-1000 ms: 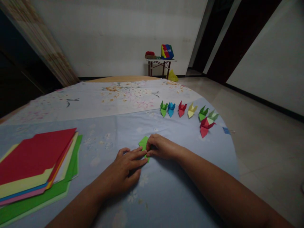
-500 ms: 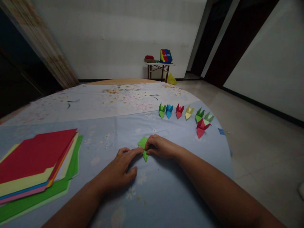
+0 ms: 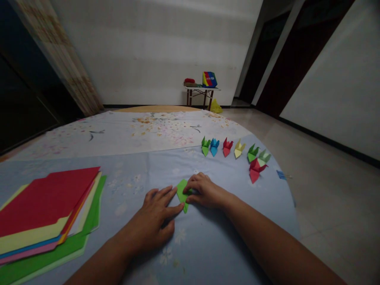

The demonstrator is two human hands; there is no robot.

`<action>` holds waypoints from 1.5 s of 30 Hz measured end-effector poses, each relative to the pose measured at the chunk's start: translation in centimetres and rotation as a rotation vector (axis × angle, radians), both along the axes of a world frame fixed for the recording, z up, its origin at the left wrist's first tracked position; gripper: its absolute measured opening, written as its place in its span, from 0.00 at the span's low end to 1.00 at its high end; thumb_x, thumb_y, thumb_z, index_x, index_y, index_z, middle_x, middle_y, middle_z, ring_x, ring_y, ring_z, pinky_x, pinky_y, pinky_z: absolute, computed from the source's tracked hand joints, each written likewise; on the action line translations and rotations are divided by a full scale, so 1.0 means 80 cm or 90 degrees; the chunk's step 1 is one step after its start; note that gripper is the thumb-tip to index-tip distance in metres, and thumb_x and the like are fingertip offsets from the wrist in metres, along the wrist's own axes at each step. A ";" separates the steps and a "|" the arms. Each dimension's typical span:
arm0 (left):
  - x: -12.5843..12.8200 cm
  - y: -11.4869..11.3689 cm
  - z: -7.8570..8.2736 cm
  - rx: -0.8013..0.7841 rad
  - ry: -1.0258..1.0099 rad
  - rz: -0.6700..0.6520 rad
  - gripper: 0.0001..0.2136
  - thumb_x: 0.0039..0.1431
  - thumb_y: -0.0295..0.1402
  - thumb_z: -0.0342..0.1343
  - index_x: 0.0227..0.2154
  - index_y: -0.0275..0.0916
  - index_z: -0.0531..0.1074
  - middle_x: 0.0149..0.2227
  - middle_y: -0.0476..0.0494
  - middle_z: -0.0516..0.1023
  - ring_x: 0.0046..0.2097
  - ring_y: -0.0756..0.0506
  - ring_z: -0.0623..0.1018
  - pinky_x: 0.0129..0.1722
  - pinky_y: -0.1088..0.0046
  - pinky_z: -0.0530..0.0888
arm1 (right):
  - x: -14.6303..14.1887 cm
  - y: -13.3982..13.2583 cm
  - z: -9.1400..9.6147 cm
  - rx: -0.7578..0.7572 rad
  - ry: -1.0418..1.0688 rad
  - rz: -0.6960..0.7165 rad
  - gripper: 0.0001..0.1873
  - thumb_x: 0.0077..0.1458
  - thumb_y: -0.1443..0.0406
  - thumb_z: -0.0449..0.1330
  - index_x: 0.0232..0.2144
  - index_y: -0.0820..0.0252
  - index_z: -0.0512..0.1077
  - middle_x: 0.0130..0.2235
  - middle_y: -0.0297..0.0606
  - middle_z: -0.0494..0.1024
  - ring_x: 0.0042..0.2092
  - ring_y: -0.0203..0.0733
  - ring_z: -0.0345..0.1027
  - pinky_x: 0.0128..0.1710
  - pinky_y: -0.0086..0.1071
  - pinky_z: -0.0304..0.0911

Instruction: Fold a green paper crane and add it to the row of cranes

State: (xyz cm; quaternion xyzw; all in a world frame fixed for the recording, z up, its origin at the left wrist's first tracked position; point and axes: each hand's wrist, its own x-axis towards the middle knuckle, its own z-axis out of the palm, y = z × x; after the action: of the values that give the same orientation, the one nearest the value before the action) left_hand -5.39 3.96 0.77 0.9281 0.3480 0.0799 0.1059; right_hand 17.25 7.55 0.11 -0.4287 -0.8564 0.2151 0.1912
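A small piece of folded green origami paper lies flat on the blue tablecloth, its narrow point toward me. My left hand rests palm down at its left side, fingers spread, with fingertips touching its left edge and lower part. From the right, my right hand bends over the paper, thumb and fingers closed on its right side and hiding that edge. Beyond my hands stand several folded paper cranes, among them a blue crane, a yellow crane and a nearer red crane.
A stack of coloured paper sheets, red on top, lies at the left. The round table's edge curves along the right, with a blue clip-like thing there. Against the far wall, a small table holds a colourful box.
My left fingers have spread wider, one now at the paper's lower part. The right fingers have shifted slightly over the paper, uncovering more of its middle. The whole view has tilted up a little.
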 end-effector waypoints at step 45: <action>0.037 0.014 0.002 -0.441 -0.597 0.289 0.11 0.52 0.38 0.55 0.36 0.37 0.72 0.31 0.45 0.78 0.34 0.44 0.77 0.34 0.69 0.72 | -0.028 0.006 -0.002 -0.162 0.428 -0.104 0.14 0.46 0.65 0.62 0.37 0.59 0.66 0.34 0.32 0.70 0.34 0.34 0.64 0.33 0.28 0.59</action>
State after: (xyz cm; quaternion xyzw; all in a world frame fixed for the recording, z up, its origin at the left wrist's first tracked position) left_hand -2.40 5.09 0.89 0.6093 0.4585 0.3817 0.5223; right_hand 15.04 8.06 -0.09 -0.4216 -0.6750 0.4329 0.4234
